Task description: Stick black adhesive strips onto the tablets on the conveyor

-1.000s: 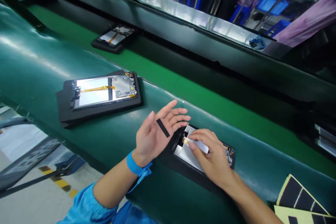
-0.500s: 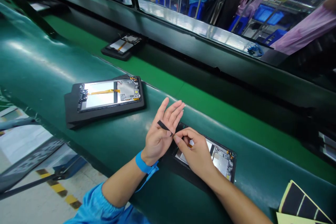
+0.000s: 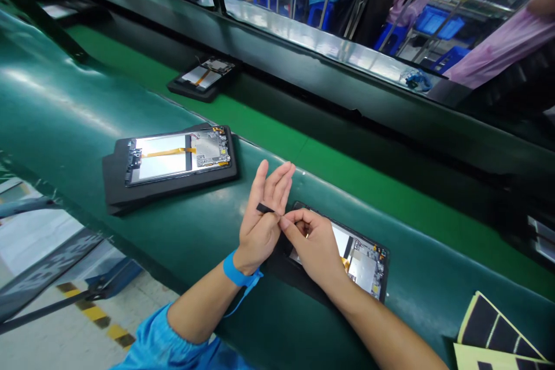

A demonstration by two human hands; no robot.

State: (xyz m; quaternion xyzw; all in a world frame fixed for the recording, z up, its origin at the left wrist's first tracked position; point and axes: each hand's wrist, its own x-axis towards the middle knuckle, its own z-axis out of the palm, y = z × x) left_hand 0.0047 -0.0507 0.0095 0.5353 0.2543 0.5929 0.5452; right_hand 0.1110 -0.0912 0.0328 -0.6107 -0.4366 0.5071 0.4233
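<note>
Blk strip (image 3: 264, 208) in L hand (image 3: 261, 230), end free

Electronics factory, green conveyor belt (image 3: 271, 134), opened devices (image 3: 363, 267)

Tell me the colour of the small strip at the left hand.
The strip is black; the head view shows it.

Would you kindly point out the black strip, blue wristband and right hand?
Black strip (image 3: 264, 208): head view, its uncovered part.
Blue wristband (image 3: 233, 270): head view, its band.
Right hand (image 3: 318, 247): head view, its back.
</note>
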